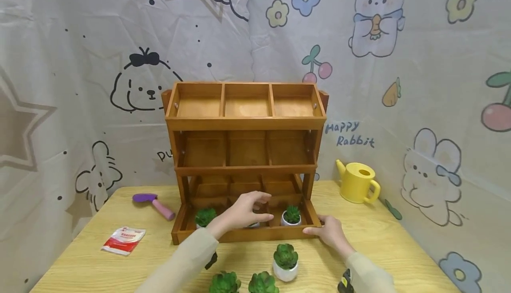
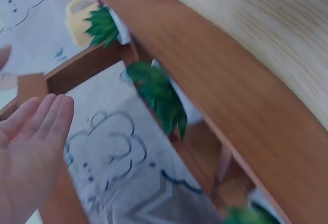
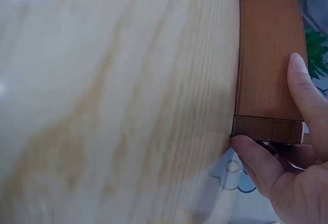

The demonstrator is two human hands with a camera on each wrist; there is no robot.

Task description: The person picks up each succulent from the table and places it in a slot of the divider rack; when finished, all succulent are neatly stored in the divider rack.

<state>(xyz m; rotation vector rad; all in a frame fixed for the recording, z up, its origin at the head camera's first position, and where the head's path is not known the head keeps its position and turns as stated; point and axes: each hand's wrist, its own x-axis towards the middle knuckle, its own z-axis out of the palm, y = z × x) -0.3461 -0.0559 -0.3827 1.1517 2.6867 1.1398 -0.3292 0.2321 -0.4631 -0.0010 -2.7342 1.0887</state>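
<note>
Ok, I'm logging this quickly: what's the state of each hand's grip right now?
Left hand: open, holding nothing.
Right hand: closed, holding the wooden rack at its bottom right front corner.

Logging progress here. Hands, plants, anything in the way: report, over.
Left hand empty, near bottom tier. Right hand gripping corner of shelf. Three plants in bottom tier. Three more plants on table in front, perhaps blocking if shelf slides forward.

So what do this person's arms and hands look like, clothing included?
Long, pale beige sleeves; left hand and right hand ungloved. A black item with a yellow mark shows by the right wrist, another black piece by the left.
</note>
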